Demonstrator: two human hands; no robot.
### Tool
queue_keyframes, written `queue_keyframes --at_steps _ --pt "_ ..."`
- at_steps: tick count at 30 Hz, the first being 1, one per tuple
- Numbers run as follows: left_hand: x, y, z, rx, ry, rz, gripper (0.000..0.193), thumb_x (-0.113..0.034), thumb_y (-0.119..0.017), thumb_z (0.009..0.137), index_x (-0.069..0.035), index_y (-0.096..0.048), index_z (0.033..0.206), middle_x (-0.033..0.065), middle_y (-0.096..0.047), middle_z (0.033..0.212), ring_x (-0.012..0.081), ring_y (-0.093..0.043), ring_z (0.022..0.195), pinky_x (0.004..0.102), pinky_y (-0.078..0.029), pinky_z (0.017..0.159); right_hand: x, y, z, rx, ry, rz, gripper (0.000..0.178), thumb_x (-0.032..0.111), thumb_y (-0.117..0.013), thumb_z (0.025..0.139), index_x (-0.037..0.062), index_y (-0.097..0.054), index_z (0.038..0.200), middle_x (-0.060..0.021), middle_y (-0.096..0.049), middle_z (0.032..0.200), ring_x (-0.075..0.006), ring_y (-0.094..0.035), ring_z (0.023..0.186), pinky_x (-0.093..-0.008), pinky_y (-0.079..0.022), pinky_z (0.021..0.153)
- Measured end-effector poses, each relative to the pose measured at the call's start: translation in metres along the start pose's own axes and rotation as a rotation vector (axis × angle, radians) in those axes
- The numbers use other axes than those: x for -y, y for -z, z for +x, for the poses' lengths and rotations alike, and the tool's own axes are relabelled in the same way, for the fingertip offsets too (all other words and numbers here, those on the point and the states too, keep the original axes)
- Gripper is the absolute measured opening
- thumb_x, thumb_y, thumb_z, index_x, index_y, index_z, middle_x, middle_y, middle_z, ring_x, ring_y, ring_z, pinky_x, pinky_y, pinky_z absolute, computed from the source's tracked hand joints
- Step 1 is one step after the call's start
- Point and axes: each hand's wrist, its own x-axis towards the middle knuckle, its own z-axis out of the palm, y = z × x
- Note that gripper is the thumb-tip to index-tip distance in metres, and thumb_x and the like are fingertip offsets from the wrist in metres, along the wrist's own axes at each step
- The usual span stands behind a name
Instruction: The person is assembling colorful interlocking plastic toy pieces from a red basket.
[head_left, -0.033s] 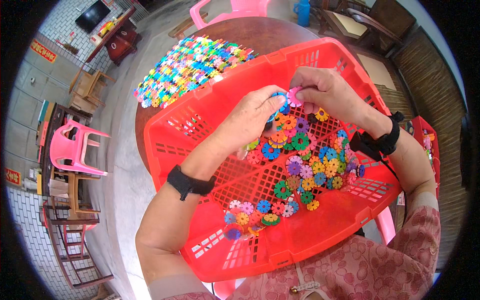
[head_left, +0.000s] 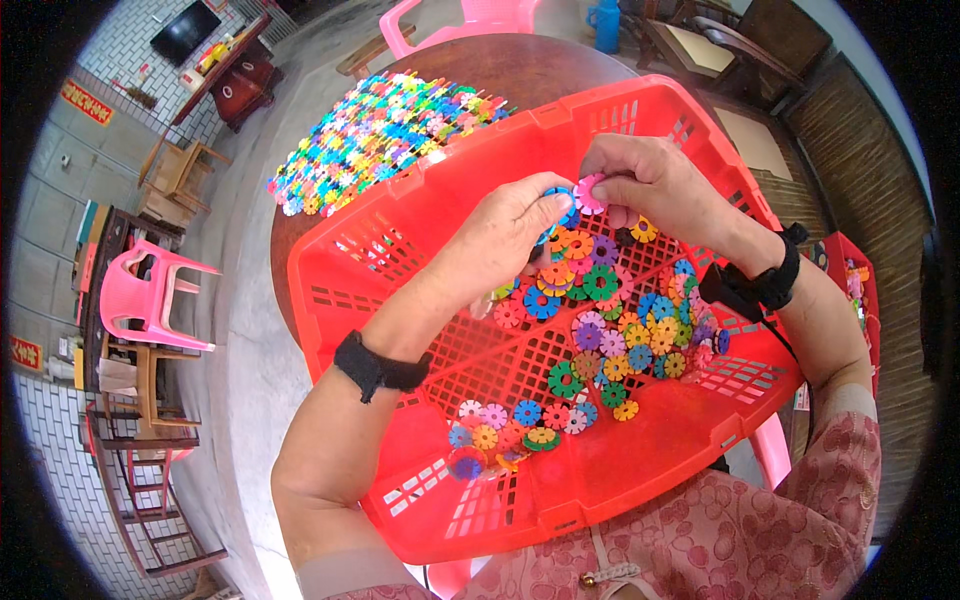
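Note:
Over a red plastic basket [head_left: 600,480], my two hands meet with small notched plastic discs between them. My left hand [head_left: 505,230] is closed, its thumb and forefinger pinching a blue flower-shaped disc [head_left: 568,208]; the other fingers are partly hidden beneath. My right hand [head_left: 660,185] pinches a pink flower-shaped disc [head_left: 589,196] between thumb and curled fingers. The edges of the two discs meet, though I cannot tell whether they interlock. Below lie many loose discs [head_left: 640,340] in mixed colours on the basket's lattice bottom.
Beyond the basket, a large piece of joined multicoloured discs [head_left: 385,140] lies on a round brown table [head_left: 560,60]. Pink plastic chairs [head_left: 150,295] stand at the left and far side. A red container [head_left: 850,270] is at the right, and a blue jug [head_left: 605,25] stands far off.

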Motion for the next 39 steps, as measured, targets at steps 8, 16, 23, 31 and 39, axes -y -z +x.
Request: queue_keyframes --at_steps 8,16,23,31,39 --pt "0.006 0.001 0.002 -0.075 -0.149 0.29 0.038 -0.033 -0.042 0.096 -0.002 -0.053 0.115 0.002 -0.055 0.084 0.0089 -0.051 0.076 0.026 -0.044 0.06 0.002 0.002 0.0 -0.001 -0.087 0.166 0.006 0.005 -0.055 0.086 -0.0002 -0.057 0.088 -0.004 -0.062 0.072 -0.0089 -0.061 0.058 -0.022 -0.05 0.05" --pt "0.001 0.001 -0.001 0.004 -0.159 0.229 0.043 -0.035 -0.044 0.095 -0.001 -0.051 0.12 0.0068 -0.058 0.1 0.0128 -0.053 0.088 0.0276 -0.046 0.074 -0.001 0.003 -0.001 0.011 -0.08 0.216 0.006 0.005 -0.055 0.087 -0.0007 -0.056 0.088 -0.0041 -0.063 0.074 -0.0089 -0.062 0.059 -0.0216 -0.05 0.051" --pt "0.009 0.001 0.003 0.07 -0.232 0.59 0.038 -0.029 -0.052 0.092 0.001 -0.055 0.115 0.0128 -0.057 0.093 0.0233 -0.055 0.09 0.034 -0.044 0.079 0.002 0.001 -0.002 0.07 -0.052 0.047 0.005 0.003 -0.056 0.083 0.0 -0.059 0.086 -0.0029 -0.061 0.068 -0.0078 -0.06 0.057 -0.0228 -0.05 0.051" --pt "0.011 0.001 0.003 -0.041 -0.265 0.56 0.041 -0.03 -0.052 0.09 0.003 -0.054 0.116 0.0163 -0.054 0.093 0.0281 -0.054 0.092 0.0349 -0.043 0.082 0.003 0.004 -0.005 0.013 -0.039 0.008 0.006 0.003 -0.056 0.082 -0.0012 -0.059 0.086 -0.0044 -0.061 0.066 -0.0089 -0.061 0.057 -0.0236 -0.05 0.05" --pt "0.009 0.007 0.005 -0.028 -0.265 0.558 0.043 -0.025 -0.062 0.084 0.003 -0.054 0.116 0.0139 -0.057 0.097 0.0233 -0.056 0.093 0.0341 -0.044 0.083 -0.001 0.002 -0.005 -0.013 0.069 -0.108 0.01 0.004 -0.058 0.079 -0.0011 -0.059 0.087 -0.0095 -0.06 0.064 -0.0145 -0.063 0.056 -0.0284 -0.049 0.051"
